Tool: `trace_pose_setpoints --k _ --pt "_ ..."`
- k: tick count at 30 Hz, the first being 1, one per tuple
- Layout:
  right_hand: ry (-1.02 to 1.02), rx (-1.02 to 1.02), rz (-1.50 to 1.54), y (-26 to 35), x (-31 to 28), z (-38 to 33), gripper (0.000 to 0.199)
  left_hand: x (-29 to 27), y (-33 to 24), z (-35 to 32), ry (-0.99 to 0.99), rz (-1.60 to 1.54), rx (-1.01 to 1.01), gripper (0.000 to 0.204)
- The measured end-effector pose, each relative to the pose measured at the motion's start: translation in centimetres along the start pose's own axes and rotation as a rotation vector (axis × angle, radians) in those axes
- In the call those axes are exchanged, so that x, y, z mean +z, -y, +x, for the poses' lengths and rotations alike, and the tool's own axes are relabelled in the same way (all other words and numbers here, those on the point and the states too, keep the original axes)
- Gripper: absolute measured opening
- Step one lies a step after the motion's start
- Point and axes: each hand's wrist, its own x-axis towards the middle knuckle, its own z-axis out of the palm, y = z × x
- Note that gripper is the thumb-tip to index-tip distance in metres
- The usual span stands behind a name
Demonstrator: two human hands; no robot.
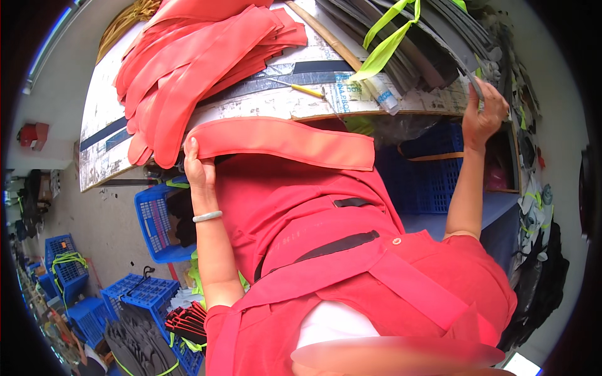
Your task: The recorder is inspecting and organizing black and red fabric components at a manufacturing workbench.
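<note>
My left hand (199, 168) pinches one rounded end of a long coral fabric strip (288, 141) at the near edge of the table. The strip stretches rightward across my lap, its square end lying free. Off to the right, my right hand (483, 118) is closed, thumb against fingers, on the tip of a thin dark grey strip (463, 61). That strip reaches up to a bundle of grey strips (411, 53) on the table. A large pile of coral fabric pieces (200, 69) lies at the table's left.
On the worn table (251, 111) lie a yellow-handled pointed tool (306, 91), a wooden stick (332, 34) and a neon-yellow tie (384, 53). Blue crates stand below: one under the table (426, 182), another (164, 222) to the left. Grey pieces (141, 341) sit lower left.
</note>
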Motion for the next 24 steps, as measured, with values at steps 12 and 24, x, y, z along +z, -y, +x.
trace_pose_setpoints --k 12,24 --pt "-0.439 1.037 1.902 8.0 -9.9 5.9 0.029 -1.6 1.4 1.6 -0.014 -0.092 0.063 0.021" --pt "1.147 1.076 1.14 15.7 1.4 -14.8 0.036 -1.9 -0.3 -0.7 -0.131 -0.246 -0.144 0.044"
